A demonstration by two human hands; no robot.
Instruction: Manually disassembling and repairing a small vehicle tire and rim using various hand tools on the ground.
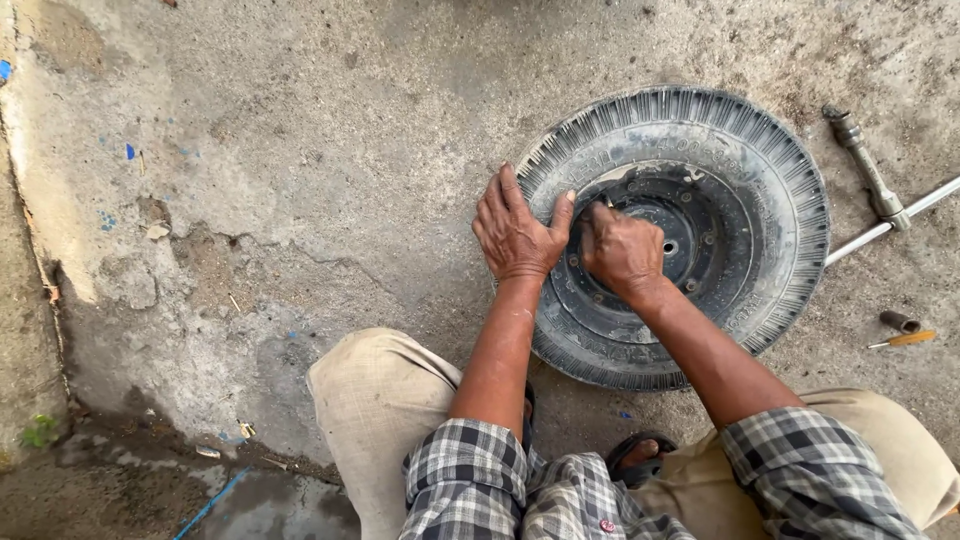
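A rough concrete floor [300, 150] fills the view, and on it a small black wheel, a ribbed tyre [760, 170] on a dark metal rim [690, 235], is laid flat in front of the crouching person. The left hand [515, 235] is spread flat on the tyre's sidewall at the left edge, fingers open and extended, the thumb pointing toward the rim; nothing is gripped, the tyre is only pressed down. The right hand [622, 250] is closed into a loose fist at the edge of the rim, where the tyre bead meets it. Whether something small is held inside this fist cannot be told. It is judged that the bead is being worked at the rim while the tyre is held steady; firm downward pressure from the left hand and a careful pull or push along the rim edge would be needed. To the right of the wheel a long metal wrench with a cross bar [880, 195] is lying, and nearer the knee a small dark socket [899, 321] beside a screwdriver with an orange handle [905, 339].
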